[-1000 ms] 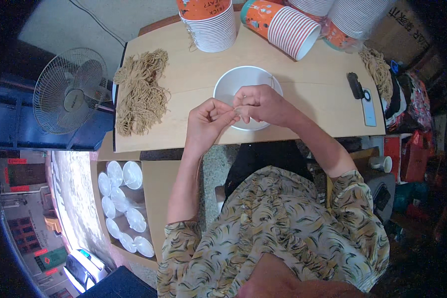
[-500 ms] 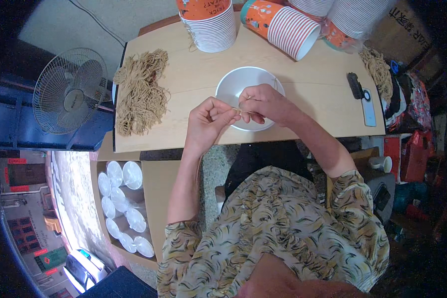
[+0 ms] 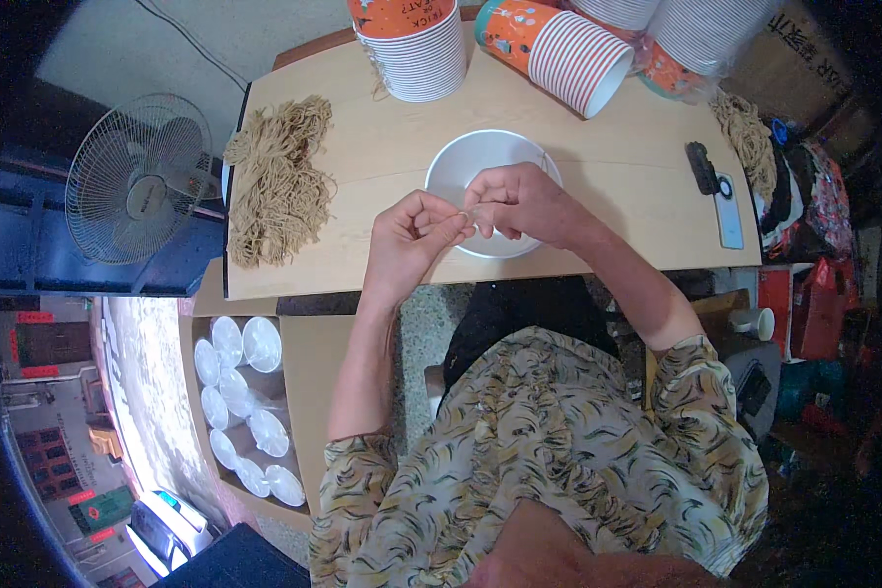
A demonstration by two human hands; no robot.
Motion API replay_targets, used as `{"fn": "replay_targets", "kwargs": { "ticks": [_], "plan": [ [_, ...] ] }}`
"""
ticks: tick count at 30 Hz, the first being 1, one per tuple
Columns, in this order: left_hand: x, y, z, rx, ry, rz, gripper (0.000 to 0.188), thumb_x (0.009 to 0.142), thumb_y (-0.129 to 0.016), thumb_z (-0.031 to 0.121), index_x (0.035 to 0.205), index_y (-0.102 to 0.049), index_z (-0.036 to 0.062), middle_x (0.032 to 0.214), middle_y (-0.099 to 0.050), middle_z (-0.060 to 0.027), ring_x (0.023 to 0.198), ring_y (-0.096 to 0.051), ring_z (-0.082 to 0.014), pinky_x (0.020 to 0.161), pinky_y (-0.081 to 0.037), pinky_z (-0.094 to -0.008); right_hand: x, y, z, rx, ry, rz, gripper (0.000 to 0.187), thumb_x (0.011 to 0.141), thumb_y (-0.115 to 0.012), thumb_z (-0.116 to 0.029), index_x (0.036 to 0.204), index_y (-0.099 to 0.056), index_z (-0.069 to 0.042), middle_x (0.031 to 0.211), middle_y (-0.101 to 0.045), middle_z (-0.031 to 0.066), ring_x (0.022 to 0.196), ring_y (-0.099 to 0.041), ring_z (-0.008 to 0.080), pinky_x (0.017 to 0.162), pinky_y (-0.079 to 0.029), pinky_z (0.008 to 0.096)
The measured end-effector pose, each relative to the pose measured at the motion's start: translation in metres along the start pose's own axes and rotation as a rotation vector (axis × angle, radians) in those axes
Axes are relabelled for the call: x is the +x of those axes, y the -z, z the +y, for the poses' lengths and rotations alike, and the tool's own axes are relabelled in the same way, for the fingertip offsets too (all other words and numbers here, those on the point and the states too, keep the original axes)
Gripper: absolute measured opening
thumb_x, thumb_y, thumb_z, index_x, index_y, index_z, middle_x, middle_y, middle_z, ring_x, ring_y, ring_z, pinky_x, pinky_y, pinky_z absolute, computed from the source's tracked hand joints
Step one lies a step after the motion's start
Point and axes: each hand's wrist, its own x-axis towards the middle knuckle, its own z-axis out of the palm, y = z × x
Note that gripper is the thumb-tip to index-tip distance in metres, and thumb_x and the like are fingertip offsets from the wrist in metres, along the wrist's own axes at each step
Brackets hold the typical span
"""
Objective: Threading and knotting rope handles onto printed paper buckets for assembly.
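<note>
A white paper bucket (image 3: 446, 167) stands near the table's front edge, its open mouth facing up. Just over its near-left rim, my left hand (image 3: 414, 240) is closed, thumb and forefinger pinching the end of a thin tan string (image 3: 467, 214). My right hand (image 3: 524, 208) hangs over the bucket's mouth, its fingers curled and the thumb and forefinger tips meeting the same string. Most of the string is hidden by my fingers. A short bit of string also shows at the bucket's right rim.
A pile of tan strings (image 3: 282, 186) covers the table's left side. Stacked orange-printed paper buckets (image 3: 416, 64) stand at the back, with another stack (image 3: 578, 64) lying beside them. A phone (image 3: 727, 220) lies at the right. Below left, a carton (image 3: 309, 392) holds several clear plastic cups or lids.
My right fingertips have shifted slightly up and left against the string, and the forefinger is a little straighter. My left hand keeps its pinch in almost the same place.
</note>
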Motion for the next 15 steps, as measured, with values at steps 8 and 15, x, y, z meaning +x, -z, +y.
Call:
{"fn": "replay_targets", "kwargs": {
  "ticks": [8, 15],
  "plan": [
    [0.0002, 0.002, -0.0028, 0.029, 0.016, 0.005, 0.008, 0.091, -0.067, -0.005, 0.098, -0.063, -0.0041, 0.089, -0.073, -0.0119, 0.085, -0.072, -0.0148, 0.077, -0.059, -0.024, 0.0027, 0.0002, 0.0054, -0.034, -0.013, -0.007, 0.012, 0.088, -0.064, -0.009, 0.097, -0.064, -0.002, 0.07, -0.064, 0.0013, 0.053, -0.048, 0.004, 0.047, -0.037, 0.0205],
    [-0.0003, 0.0015, -0.0021, 0.04, 0.012, -0.016, 0.009, 0.091, -0.067, -0.004, 0.099, -0.064, -0.0032, 0.089, -0.073, -0.011, 0.084, -0.071, -0.0136, 0.076, -0.058, -0.0233, 0.0012, -0.0014, 0.0006, -0.078, 0.0, -0.02, 0.008, 0.087, -0.064, -0.009, 0.093, -0.061, -0.003, 0.069, -0.064, -0.0001, 0.054, -0.048, 0.0035, 0.049, -0.038, 0.0207]
  ]
}}
